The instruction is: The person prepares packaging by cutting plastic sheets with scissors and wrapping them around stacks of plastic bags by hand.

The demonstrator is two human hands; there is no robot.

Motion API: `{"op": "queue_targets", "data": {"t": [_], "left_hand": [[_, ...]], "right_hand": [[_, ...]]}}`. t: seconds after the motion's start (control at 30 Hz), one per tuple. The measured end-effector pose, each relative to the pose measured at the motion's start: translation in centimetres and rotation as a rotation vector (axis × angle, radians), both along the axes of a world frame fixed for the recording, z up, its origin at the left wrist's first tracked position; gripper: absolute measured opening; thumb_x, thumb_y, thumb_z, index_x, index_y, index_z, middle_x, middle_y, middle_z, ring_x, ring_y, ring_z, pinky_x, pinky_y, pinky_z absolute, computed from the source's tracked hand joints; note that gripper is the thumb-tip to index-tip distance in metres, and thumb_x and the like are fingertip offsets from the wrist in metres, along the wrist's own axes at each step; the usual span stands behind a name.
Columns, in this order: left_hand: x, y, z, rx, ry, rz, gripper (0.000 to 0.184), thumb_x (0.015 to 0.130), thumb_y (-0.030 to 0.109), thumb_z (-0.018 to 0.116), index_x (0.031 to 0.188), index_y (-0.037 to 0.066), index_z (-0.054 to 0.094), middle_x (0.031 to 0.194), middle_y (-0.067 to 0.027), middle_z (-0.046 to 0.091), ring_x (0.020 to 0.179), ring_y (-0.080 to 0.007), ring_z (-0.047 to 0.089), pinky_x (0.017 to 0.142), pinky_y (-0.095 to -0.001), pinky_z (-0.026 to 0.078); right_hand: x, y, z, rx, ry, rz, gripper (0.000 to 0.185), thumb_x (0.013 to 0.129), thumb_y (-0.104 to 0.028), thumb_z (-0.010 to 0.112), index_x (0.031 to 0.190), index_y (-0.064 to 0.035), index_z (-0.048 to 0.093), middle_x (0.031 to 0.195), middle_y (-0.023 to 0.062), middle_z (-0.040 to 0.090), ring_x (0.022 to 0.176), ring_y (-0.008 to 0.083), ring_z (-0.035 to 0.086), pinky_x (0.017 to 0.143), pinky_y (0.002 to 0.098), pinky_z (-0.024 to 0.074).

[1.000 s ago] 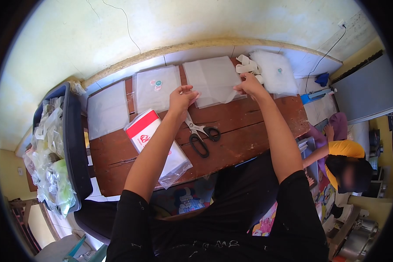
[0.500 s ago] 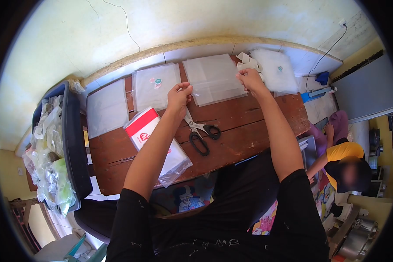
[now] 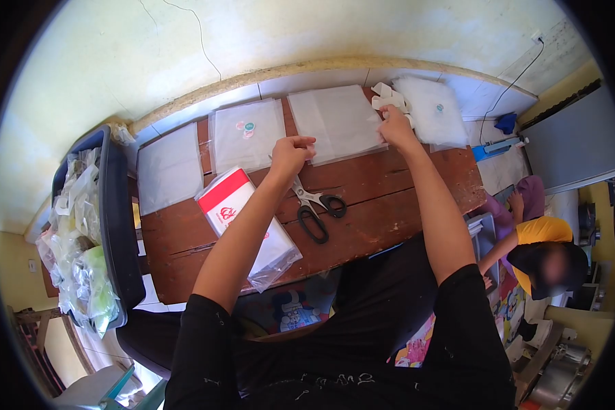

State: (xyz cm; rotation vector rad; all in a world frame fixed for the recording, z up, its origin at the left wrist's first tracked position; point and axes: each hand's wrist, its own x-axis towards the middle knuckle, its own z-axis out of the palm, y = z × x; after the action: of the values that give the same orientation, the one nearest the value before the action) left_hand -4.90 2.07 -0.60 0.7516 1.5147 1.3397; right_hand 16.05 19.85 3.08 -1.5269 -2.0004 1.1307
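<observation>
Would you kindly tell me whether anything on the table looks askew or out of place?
Nothing looks spilled; only the white strip seems untidy, lying in loose loops beside the flat stack of clear plastic sheets.

Pretty basic pile of see-through, whitish plastic sheets [image 3: 335, 119], lying flat and slightly askew, edges not quite lined up, toward the brown table's [image 3: 396, 188] far side.

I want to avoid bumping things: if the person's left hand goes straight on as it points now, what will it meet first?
The left hand would probably first meet the flat clear bags beside the white strap; depth is unclear, so it may be touching them.
</observation>
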Motion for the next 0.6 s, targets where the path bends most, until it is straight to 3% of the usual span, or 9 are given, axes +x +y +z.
{"op": "queue_targets", "data": {"t": [0.17, 0.27, 0.33, 0.37, 0.43, 0.53, 0.6], "left_hand": [[0.6, -0.1, 0.4, 0.018, 0.076, -0.001, 0.029, 0.075, -0.002, 0.066, 0.104, -0.004, 0.068, 0.075, -0.0055, 0.066, 0.067, -0.0125, 0.061, 0.063, -0.0252, 0.049], [0.5, -0.5, 1.0, -0.008, 0.192, 0.032, 0.027, 0.076, 0.003, 0.069, 0.103, -0.003, 0.069, 0.072, -0.0055, 0.066, 0.065, -0.0117, 0.062, 0.062, -0.0257, 0.05], [0.1, -0.7, 1.2, -0.075, 0.373, -0.035, 0.032, 0.081, 0.012, 0.069, 0.109, -0.001, 0.067, 0.079, -0.0093, 0.068, 0.075, -0.0155, 0.065, 0.067, -0.0284, 0.051], [0.1, -0.9, 1.3, -0.075, 0.374, -0.035, 0.032, 0.081, 0.012, 0.069, 0.109, -0.001, 0.067, 0.079, -0.0093, 0.068, 0.075, -0.0155, 0.065, 0.067, -0.0284, 0.051], [0.3, -1.8, 2.2, -0.019, 0.813, 0.014, 0.029, 0.082, 0.022, 0.069, 0.104, 0.002, 0.07, 0.078, -0.0147, 0.069, 0.073, -0.0241, 0.067, 0.069, -0.0339, 0.052], [0.1, -3.3, 3.5, 0.011, 0.81, 0.035, 0.03, 0.082, 0.029, 0.068, 0.098, 0.004, 0.072, 0.078, -0.0179, 0.068, 0.072, -0.0311, 0.067, 0.07, -0.0381, 0.052], [-0.3, -4.8, 5.1, -0.025, 0.807, 0.018, 0.027, 0.083, 0.026, 0.068, 0.095, 0.003, 0.072, 0.08, -0.019, 0.069, 0.076, -0.0324, 0.068, 0.073, -0.0389, 0.053]], "right_hand": [[0.5, 0.6, -1.1, 0.194, -0.087, 0.071, 0.039, 0.077, 0.002, 0.061, 0.116, 0.0001, 0.056, 0.078, 0.0152, 0.065, 0.057, 0.0223, 0.064, 0.053, 0.0339, 0.0528], [0.7, 1.5, -2.2, 0.281, -0.229, 0.134, 0.036, 0.076, -0.002, 0.065, 0.111, 0.0005, 0.058, 0.085, 0.018, 0.066, 0.065, 0.0247, 0.067, 0.06, 0.0357, 0.0536], [0.7, 1.3, -2.0, 0.367, -0.28, 0.183, 0.035, 0.076, -0.007, 0.068, 0.109, -0.0004, 0.059, 0.092, 0.0201, 0.067, 0.08, 0.0284, 0.068, 0.072, 0.0373, 0.0531], [0.7, 1.1, -1.9, 0.367, -0.278, 0.182, 0.035, 0.076, -0.007, 0.068, 0.109, -0.0004, 0.059, 0.092, 0.0201, 0.067, 0.08, 0.0284, 0.068, 0.072, 0.0373, 0.0531], [0.1, 0.2, -1.4, 0.523, -0.335, 0.209, 0.033, 0.077, -0.012, 0.069, 0.107, -0.0012, 0.06, 0.096, 0.0203, 0.066, 0.093, 0.0335, 0.064, 0.083, 0.04, 0.05], [-1.5, -2.7, 0.4, 0.595, -0.345, 0.249, 0.029, 0.079, -0.011, 0.062, 0.107, -0.0035, 0.062, 0.105, 0.0223, 0.061, 0.101, 0.0387, 0.059, 0.088, 0.0459, 0.048], [-3.0, -5.3, 1.3, 0.61, -0.297, 0.313, 0.028, 0.08, -0.012, 0.062, 0.106, -0.004, 0.062, 0.103, 0.0213, 0.061, 0.1, 0.0382, 0.059, 0.088, 0.0456, 0.0485]]}}
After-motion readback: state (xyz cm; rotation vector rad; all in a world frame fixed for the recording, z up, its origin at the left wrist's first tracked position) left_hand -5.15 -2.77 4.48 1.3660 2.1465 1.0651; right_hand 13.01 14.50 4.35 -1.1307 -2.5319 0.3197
